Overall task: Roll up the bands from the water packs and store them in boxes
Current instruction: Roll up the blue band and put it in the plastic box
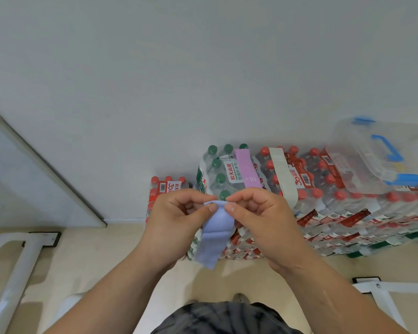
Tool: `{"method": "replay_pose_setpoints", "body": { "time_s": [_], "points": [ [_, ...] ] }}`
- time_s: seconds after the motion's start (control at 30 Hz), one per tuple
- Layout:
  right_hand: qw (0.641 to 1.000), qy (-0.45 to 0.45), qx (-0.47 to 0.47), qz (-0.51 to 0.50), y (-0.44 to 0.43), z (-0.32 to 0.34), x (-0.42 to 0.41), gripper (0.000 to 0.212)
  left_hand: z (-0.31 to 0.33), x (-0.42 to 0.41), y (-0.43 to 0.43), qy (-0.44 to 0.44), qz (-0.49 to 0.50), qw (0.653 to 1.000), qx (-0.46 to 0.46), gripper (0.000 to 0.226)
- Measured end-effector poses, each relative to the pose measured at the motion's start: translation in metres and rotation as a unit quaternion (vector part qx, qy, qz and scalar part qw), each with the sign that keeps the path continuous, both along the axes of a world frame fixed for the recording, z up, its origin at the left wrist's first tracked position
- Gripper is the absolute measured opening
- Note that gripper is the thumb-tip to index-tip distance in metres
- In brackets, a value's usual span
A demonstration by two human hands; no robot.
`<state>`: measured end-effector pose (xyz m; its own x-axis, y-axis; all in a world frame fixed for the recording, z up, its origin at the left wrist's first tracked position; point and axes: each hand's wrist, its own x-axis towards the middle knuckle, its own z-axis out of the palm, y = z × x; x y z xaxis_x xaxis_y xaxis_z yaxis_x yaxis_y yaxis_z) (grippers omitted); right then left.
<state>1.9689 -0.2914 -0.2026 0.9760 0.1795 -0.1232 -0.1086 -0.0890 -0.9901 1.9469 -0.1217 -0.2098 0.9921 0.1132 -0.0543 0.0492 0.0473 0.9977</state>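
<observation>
Left hand (pixel 179 220) and right hand (pixel 258 220) pinch the top of a soft, flat lilac-blue stretchy band (pixel 216 235). It hangs limp and wrinkled. Behind stand shrink-wrapped packs of plastic water bottles (pixel 323 189).

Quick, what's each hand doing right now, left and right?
Left hand: pinching the top edge of the blue band.
Right hand: pinching the same top edge of the blue band, which hangs below both.

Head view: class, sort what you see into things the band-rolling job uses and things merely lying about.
Job: blue band pinched by left hand and right hand; purple band and white band on the water packs; clear box.
Lying about: white metal frame; leaning board.
</observation>
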Motion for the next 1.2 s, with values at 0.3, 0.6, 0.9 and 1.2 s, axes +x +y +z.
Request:
{"method": "replay_pose_setpoints", "body": {
  "time_s": [0.3,0.6,0.9,1.2],
  "points": [
    [0.998,0.043,0.037,-0.014,0.009,-0.002,-0.003,0.023,-0.001,0.000,0.005,0.027,0.011,1.000,0.002,0.038],
    [0.999,-0.021,-0.015,0.024,0.011,0.010,-0.005,0.012,-0.003,-0.004,0.009,0.026,0.024,0.999,-0.038,0.028],
    [1.000,-0.007,-0.003,0.008,0.012,0.016,-0.001,0.022,0.007,-0.004,0.014,-0.011,-0.008,1.000,-0.011,0.027],
    [0.996,-0.041,-0.070,0.044,0.013,0.017,0.005,0.022,0.005,0.001,0.015,0.016,-0.002,0.999,-0.030,0.023]
  ]
}}
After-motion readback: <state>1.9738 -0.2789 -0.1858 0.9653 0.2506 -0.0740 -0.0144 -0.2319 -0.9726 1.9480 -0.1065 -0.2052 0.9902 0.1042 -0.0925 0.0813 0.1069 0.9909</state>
